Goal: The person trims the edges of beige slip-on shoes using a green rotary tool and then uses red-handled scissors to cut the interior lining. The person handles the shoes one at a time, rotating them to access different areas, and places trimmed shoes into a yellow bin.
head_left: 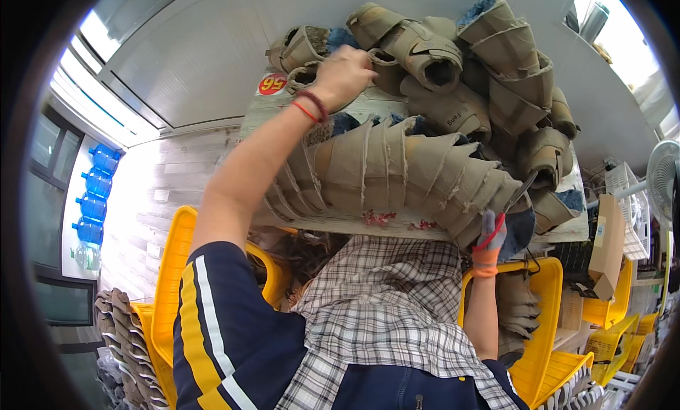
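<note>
My left hand (343,77), bare with red bands at the wrist, reaches to the far side of the table. Its fingers are curled between a tan shoe upper (297,47) and another heap of uppers; what they hold, if anything, is hidden. In a partly gloved grip, my right hand (489,248) closes on red-handled scissors (501,220), blades pointing up and away. Beside it lies the right end of a long row of nested tan shoe uppers (382,166), their ragged edges overlapping. The row runs along the table's near side.
More tan uppers with blue fleece lining (432,63) pile up at the back right of the pale table (418,230). Yellow chairs or bins (549,289) flank me. Blue water bottles (92,206) line the left wall. A fan (663,171) and cardboard box (607,246) are at right.
</note>
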`<move>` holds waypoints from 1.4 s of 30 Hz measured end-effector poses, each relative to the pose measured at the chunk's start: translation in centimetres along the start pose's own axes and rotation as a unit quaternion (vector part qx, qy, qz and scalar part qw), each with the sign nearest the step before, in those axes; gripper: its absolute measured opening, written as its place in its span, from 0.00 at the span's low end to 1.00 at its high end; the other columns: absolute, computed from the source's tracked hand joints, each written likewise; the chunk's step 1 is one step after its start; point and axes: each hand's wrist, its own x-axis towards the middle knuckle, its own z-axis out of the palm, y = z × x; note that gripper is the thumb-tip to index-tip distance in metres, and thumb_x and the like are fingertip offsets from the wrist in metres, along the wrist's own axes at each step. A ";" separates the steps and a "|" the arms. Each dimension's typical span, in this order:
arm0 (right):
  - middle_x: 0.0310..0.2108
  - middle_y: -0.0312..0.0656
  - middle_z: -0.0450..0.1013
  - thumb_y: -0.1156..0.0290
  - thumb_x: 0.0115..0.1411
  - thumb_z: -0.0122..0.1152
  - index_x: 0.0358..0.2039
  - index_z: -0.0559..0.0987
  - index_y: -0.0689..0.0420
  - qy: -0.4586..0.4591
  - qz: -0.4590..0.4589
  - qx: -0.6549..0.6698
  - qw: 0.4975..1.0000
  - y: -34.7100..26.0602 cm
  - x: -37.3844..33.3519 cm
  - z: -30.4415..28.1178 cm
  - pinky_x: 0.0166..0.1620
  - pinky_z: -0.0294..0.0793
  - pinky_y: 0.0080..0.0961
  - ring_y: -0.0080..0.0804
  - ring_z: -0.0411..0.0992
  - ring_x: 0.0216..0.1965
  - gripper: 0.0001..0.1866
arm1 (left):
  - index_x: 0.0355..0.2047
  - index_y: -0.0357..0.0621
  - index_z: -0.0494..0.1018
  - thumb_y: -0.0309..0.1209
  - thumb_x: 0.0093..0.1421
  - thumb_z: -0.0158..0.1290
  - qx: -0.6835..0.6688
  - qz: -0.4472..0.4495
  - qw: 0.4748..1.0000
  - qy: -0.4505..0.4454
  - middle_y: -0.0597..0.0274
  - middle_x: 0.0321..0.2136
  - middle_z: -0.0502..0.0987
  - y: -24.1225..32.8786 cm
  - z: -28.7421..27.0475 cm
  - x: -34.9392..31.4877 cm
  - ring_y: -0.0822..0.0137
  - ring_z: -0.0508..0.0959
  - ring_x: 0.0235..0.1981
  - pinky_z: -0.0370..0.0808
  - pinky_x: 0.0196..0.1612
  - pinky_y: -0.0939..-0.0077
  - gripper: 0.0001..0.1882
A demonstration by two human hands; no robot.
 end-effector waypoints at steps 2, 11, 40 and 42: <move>0.39 0.38 0.71 0.66 0.63 0.50 0.48 0.69 0.62 0.002 0.015 0.078 0.997 0.9 -1.1 -0.7 0.41 0.68 0.21 0.25 0.68 0.37 0.16 | 0.39 0.45 0.73 0.39 0.49 0.56 0.179 -0.075 0.981 -0.021 0.46 0.38 0.71 -8.0 0.8 -0.3 0.48 0.71 0.44 0.70 0.45 0.58 0.18; 0.24 0.30 0.68 0.64 0.61 0.49 0.49 0.70 0.62 0.104 0.084 0.122 0.983 -5.3 -3.4 -2.6 0.17 0.56 0.12 0.15 0.60 0.16 0.19 | 0.41 0.42 0.75 0.38 0.53 0.59 -0.187 -0.195 0.957 -0.107 0.61 0.41 0.76 -15.6 -2.5 -0.2 0.65 0.74 0.41 0.70 0.43 0.73 0.18; 0.31 0.42 0.73 0.55 0.45 0.64 0.34 0.76 0.56 -0.252 -0.372 -0.616 0.648 -25.0 0.0 10.2 0.39 0.71 0.30 0.36 0.73 0.36 0.21 | 0.58 0.38 0.57 0.38 0.65 0.44 -0.844 -0.285 0.454 -0.002 0.32 0.56 0.59 6.0 -8.4 -24.2 0.47 0.60 0.60 0.59 0.61 0.53 0.25; 0.31 0.42 0.73 0.56 0.46 0.64 0.34 0.76 0.56 -0.248 -0.396 -0.607 0.643 -25.1 0.1 10.2 0.38 0.71 0.30 0.35 0.73 0.35 0.20 | 0.58 0.38 0.57 0.38 0.65 0.44 -0.842 -0.284 0.459 0.000 0.32 0.56 0.60 6.0 -8.3 -24.2 0.47 0.60 0.60 0.59 0.61 0.54 0.25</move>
